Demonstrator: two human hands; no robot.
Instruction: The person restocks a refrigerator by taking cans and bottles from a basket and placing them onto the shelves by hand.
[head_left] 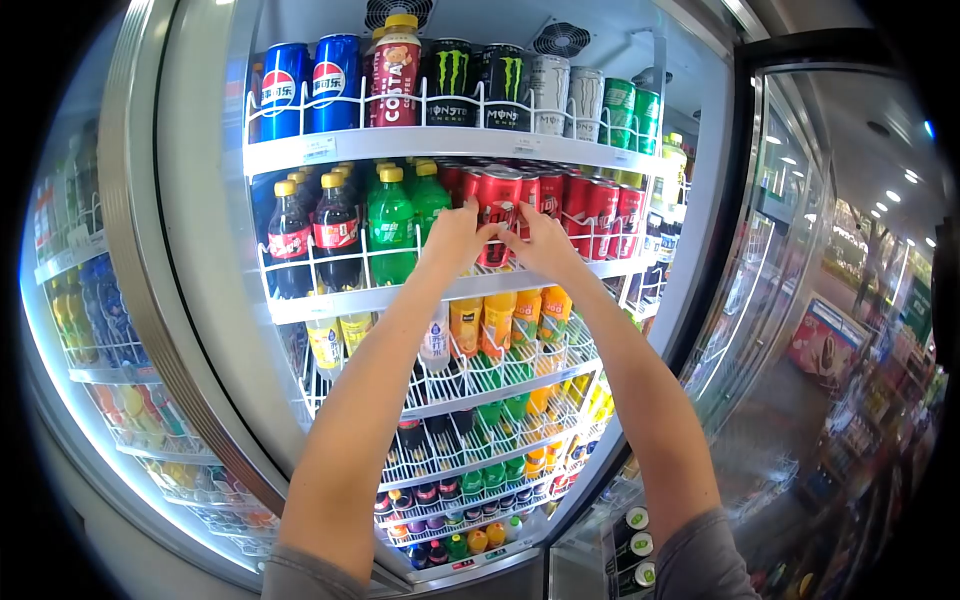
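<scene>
Fridge, second shelf: red can, front edge, clasped between left hand and right hand; green bottles toward left end.

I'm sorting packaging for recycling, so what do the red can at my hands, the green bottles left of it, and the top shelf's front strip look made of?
Red can: likely aluminium, glossy and printed, judging by its shine and shape.
Green bottles: probably smooth plastic, from their glossy, tinted sides.
White front strip: plastic or painted metal; its even finish doesn't settle which.
</scene>
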